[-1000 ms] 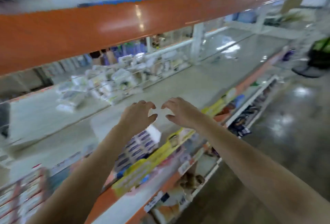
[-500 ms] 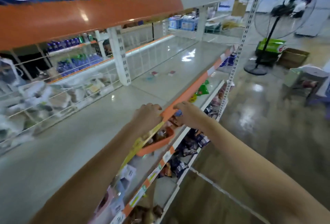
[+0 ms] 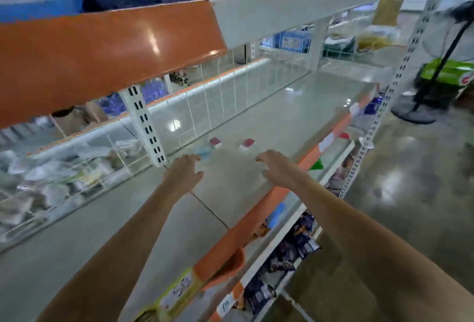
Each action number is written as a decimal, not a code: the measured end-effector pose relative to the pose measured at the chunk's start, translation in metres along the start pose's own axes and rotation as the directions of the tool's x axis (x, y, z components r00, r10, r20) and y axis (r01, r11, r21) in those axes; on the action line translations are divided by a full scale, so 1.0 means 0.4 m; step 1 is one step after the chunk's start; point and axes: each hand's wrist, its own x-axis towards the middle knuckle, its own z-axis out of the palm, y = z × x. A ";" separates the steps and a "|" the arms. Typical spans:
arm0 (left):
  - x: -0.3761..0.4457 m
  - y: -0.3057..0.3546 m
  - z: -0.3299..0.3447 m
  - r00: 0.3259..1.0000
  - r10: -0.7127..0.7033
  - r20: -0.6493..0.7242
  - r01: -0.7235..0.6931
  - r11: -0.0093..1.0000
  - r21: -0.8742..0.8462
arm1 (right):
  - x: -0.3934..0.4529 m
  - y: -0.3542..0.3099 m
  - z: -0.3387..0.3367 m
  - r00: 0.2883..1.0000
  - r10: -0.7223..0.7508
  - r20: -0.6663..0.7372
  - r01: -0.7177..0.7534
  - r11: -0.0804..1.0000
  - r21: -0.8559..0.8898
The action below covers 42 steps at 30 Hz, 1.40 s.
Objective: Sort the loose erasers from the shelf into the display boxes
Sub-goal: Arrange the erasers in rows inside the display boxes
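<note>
Both hands — left hand (image 3: 183,173), right hand (image 3: 278,167) — hovered empty with fingers loosely spread, near three loose erasers (image 3: 248,143) lying on the shelf (image 3: 295,106) — collection evidently unfinished, display boxes unseen.

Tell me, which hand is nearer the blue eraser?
Left. The left hand has fingertips right beside the blue eraser; the right hand reaches farther right.

Three erasers (image 3: 215,143) lie on the shelf (image 3: 282,116), just beyond the left hand (image 3: 183,174) and right hand (image 3: 278,167).
</note>
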 end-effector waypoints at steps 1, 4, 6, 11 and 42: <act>0.019 -0.002 0.006 0.999 -0.038 0.000 0.038 0.999 -0.007 | 0.032 0.016 -0.005 1.000 -0.012 -0.006 0.012 1.000 -0.011; 0.072 -0.016 0.019 0.988 -0.157 -0.005 0.157 0.985 -0.069 | 0.134 0.052 -0.018 0.996 -0.083 -0.043 0.083 0.997 0.002; 0.092 -0.022 0.026 0.978 -0.210 -0.019 0.207 0.973 -0.101 | 0.196 0.067 -0.019 0.985 -0.171 -0.025 0.172 0.985 0.011; 0.115 -0.007 0.036 0.971 -0.227 -0.077 0.215 0.967 -0.136 | 0.309 0.098 -0.010 0.940 -0.336 0.054 0.335 0.942 0.022; -0.531 -0.012 -0.012 0.697 -0.591 -0.406 0.455 0.802 -0.387 | 0.023 -0.301 0.103 0.607 -0.765 0.214 0.373 0.512 0.774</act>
